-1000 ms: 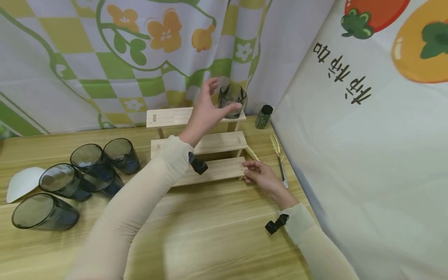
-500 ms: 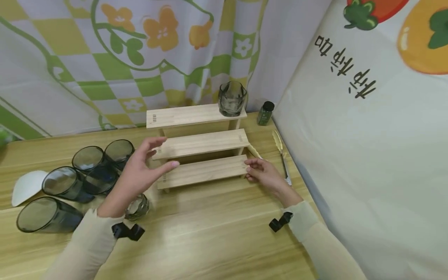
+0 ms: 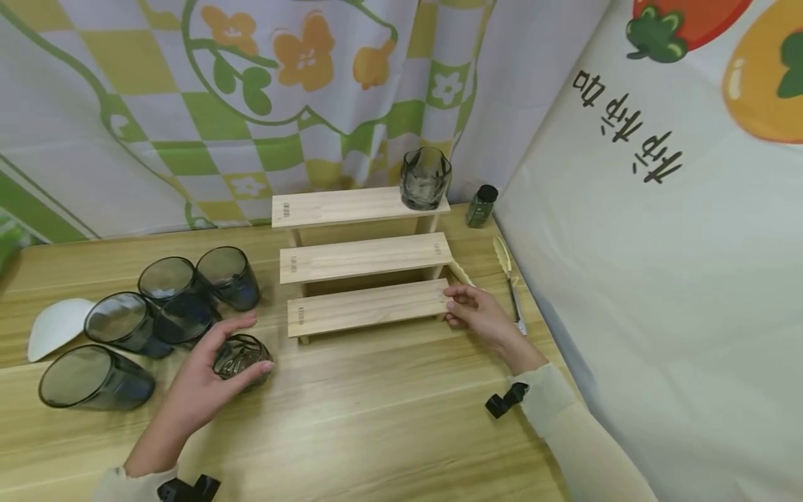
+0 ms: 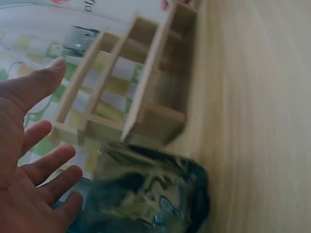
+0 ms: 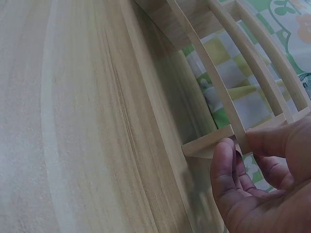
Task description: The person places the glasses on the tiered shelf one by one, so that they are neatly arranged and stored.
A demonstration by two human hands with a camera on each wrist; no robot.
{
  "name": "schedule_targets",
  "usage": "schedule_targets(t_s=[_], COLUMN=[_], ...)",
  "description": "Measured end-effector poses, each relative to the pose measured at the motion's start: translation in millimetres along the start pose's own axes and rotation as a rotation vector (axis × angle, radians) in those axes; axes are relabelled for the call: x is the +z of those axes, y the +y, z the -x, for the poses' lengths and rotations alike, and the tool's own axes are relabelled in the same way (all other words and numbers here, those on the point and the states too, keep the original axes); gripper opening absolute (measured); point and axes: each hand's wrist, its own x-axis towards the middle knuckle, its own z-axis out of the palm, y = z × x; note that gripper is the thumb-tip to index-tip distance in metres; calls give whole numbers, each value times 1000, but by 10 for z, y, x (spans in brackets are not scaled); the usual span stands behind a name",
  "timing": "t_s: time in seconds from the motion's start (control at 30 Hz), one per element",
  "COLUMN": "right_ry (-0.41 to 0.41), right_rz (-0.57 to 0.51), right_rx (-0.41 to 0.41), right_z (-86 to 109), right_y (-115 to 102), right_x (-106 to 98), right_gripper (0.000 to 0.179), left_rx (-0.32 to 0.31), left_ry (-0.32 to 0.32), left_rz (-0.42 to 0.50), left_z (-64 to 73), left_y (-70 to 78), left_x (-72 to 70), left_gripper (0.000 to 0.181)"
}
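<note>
My left hand (image 3: 196,387) is spread beside a short faceted glass (image 3: 241,354) on the table, thumb and fingers apart on either side of it in the head view. In the left wrist view the fingers stand clear of that glass (image 4: 141,194). My right hand (image 3: 482,319) pinches the right end of the lowest step of a three-tier wooden rack (image 3: 366,307); the right wrist view shows thumb and fingers at the step's corner (image 5: 239,131). A similar faceted glass (image 3: 426,180) stands at the right end of the top tier.
Several tall dark tumblers (image 3: 97,380) stand on the left, close to the left hand, with a white rounded piece (image 3: 58,328) behind them. Right of the rack are a dark-capped green jar (image 3: 482,207) and yellow-tipped tongs (image 3: 511,286). A patterned curtain (image 3: 251,125) hangs behind.
My left hand has come away from the glass on the top tier, moving down and left to the short glass on the table. The right hand has stayed at the rack's lowest step.
</note>
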Motion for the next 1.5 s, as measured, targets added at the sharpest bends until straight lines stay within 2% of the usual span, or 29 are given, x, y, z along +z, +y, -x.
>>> schedule_targets(t_s=[0.17, 0.37, 0.5, 0.67, 0.77, 0.87, 0.97, 1.1, 1.3, 1.4, 1.5], right_ry=[1, -3, -3, 0, -1, 3, 7, 9, 2, 2, 4], right_rz=[1, 2, 7, 13, 14, 13, 12, 10, 14, 15, 13], right_rx=[7, 1, 0, 3, 5, 7, 10, 8, 15, 12, 5], right_z=[-5, -11, -9, -5, -5, -3, 0, -2, -4, 1, 7], right_y=[16, 23, 10, -12, -22, -26, -22, -7, 26, 30, 22], right_x=[6, 14, 10, 5, 8, 10, 12, 16, 14, 11, 13], right_gripper=[34, 35, 35, 35, 35, 35, 35, 35, 36, 37, 36], left_rx=[-4, -6, -23, -107, -96, -15, 23, -23, -109, -140, -187], left_ry=[-25, -46, -61, -125, -141, -104, -27, 46, 36, 31, 51], left_rz=[-111, -129, -92, 25, 64, 61, 40, 46, 149, 166, 135], left_z=[25, 76, 158, 285, 337, 351, 359, 402, 500, 523, 529], left_y=[-106, -123, -145, -244, -314, -374, -402, -412, -471, -501, -502], left_x=[52, 65, 39, -12, -20, 16, 82, 158, 166, 172, 198], left_gripper=[68, 65, 69, 83, 88, 89, 88, 95, 111, 106, 96])
